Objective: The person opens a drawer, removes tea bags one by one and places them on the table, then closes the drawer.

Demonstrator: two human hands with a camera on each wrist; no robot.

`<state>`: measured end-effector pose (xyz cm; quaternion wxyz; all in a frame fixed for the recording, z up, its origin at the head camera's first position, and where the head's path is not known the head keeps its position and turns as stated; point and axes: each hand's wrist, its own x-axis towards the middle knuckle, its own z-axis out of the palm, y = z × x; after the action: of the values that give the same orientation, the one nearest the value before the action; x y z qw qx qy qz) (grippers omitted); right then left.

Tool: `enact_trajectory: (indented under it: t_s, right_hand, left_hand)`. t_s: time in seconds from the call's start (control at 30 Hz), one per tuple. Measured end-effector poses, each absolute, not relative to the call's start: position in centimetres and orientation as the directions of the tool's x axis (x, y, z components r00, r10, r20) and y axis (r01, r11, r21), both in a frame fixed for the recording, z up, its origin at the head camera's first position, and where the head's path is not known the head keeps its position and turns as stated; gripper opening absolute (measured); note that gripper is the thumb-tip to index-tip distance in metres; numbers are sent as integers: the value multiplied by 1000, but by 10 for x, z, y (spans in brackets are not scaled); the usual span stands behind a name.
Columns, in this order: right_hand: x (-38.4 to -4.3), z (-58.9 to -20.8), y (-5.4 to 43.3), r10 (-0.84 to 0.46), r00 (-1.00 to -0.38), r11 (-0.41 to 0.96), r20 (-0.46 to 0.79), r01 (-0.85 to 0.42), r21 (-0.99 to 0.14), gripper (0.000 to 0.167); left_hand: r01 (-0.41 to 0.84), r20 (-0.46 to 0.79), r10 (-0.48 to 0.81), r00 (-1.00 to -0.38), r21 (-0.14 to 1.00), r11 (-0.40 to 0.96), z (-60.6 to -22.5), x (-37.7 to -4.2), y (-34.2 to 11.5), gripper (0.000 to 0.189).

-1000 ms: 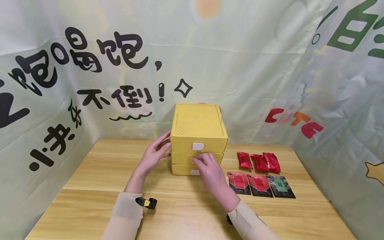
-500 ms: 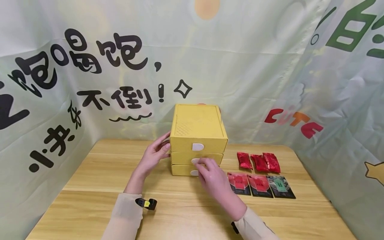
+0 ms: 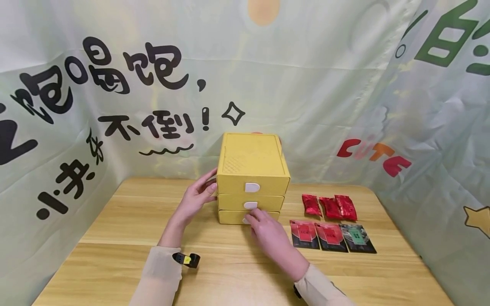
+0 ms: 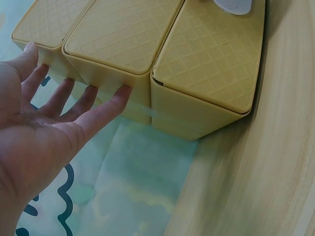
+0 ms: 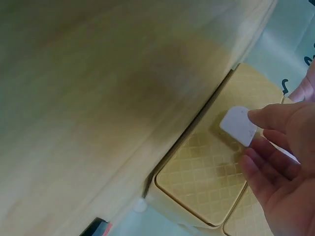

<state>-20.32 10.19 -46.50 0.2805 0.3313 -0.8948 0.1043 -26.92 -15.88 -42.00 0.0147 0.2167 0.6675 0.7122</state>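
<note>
A yellow box of three stacked drawers (image 3: 252, 155) stands near the back of the table, a white handle on each drawer front. My left hand (image 3: 191, 204) touches its left side; in the left wrist view the extended fingers (image 4: 106, 108) rest against the side wall. At the bottom drawer (image 3: 229, 217), my right hand (image 3: 269, 231) has its thumb and fingers at the handle (image 5: 236, 123), pinching its edge. The middle drawer's handle (image 3: 250, 205) shows just above that hand. All the drawers look pushed in.
Several red foil packets (image 3: 346, 207) lie at the right of the box. In front of them is a row of flat sachets, two red and black (image 3: 304, 233), one green and black (image 3: 358, 238). A printed cloth (image 3: 306, 97) hangs behind the wooden table (image 3: 126, 221).
My right hand has left the middle drawer's handle and moved down to the bottom drawer's handle. The left hand stays against the box's side.
</note>
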Motion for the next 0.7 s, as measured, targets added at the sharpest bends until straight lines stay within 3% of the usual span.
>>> enact_trajectory:
  t_s: [0.2, 0.7]
  right_hand:
    - [-205, -463, 98, -542, -644, 772, 540, -636, 17, 24]
    - [-199, -461, 94, -540, -654, 787, 530, -616, 42, 30]
  left_hand:
    - [265, 289, 311, -905, 957, -119, -420, -270, -158, 56]
    - [261, 284, 312, -907, 959, -114, -419, -269, -159, 57]
